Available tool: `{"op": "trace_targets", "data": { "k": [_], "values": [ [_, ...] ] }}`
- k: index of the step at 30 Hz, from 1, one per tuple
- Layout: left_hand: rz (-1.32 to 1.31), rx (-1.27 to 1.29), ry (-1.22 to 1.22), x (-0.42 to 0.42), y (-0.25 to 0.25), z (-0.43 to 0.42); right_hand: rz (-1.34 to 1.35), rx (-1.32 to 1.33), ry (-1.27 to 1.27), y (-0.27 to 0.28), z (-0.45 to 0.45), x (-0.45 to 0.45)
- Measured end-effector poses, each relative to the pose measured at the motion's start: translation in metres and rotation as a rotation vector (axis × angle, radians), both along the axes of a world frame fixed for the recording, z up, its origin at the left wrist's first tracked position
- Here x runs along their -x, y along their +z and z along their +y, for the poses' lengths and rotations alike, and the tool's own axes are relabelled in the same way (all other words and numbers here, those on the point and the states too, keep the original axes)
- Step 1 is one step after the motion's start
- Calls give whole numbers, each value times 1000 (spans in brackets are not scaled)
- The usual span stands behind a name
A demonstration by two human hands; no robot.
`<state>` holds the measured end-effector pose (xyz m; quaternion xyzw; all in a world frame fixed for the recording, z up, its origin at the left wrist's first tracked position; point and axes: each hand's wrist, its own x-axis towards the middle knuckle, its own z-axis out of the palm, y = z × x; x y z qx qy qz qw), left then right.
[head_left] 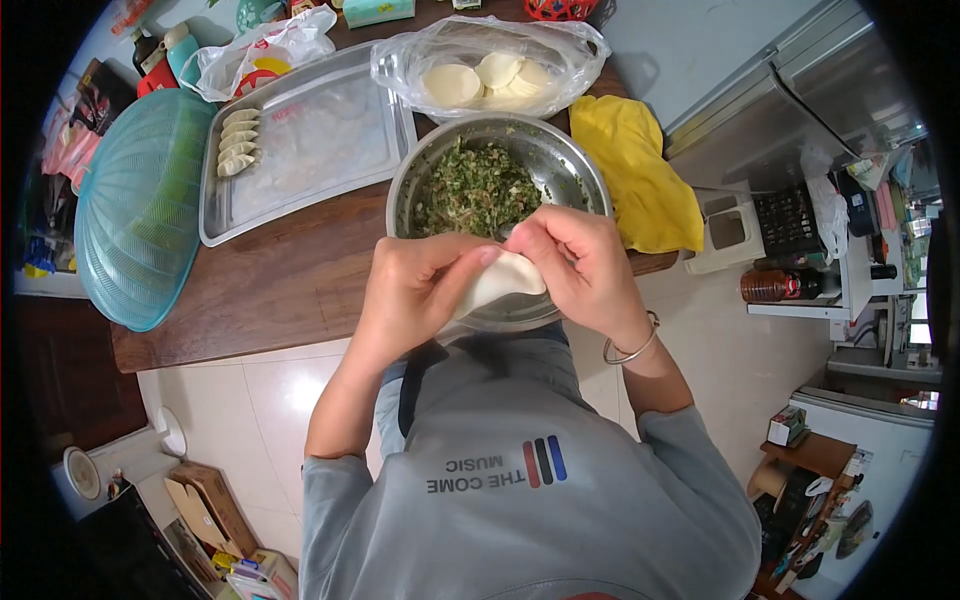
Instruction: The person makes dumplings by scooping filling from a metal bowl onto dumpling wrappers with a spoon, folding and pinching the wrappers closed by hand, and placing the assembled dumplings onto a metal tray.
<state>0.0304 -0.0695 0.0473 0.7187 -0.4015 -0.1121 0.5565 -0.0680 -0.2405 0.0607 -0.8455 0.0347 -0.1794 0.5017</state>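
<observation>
Left hand (pixel 425 285): wrapper (pixel 500 284) pinched at one end
Right hand (pixel 578 262): its other end pinched
Wrapper: held folded above the bowl (pixel 582 180), toward its near side
Tray (pixel 320 200): dumplings (pixel 238 142) lined up inside

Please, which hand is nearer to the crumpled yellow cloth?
The right hand is nearer, close beside the yellow cloth. The left hand is farther left, across the folded white dough wrapper.

Kitchen, likely home: dumplings (pixel 239 130), steel bowl (pixel 399 190), tray (pixel 325 150).
</observation>
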Motion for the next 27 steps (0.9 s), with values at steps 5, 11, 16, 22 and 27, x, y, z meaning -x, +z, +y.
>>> {"op": "trace_targets", "data": {
  "k": [5,11,16,22,27],
  "values": [
    [-75,-40,-21,-4,0,0,-22,-28,22,5,6,1],
    [364,-5,33,1,-10,-1,-29,55,39,6,6,0],
    [1062,209,-153,14,-3,-1,-93,102,-24,3,7,0],
    [953,185,-35,13,-12,-2,-17,-147,-41,4,11,3],
    [915,295,48,14,-9,-5,10,-461,60,-13,8,6]
  ]
}}
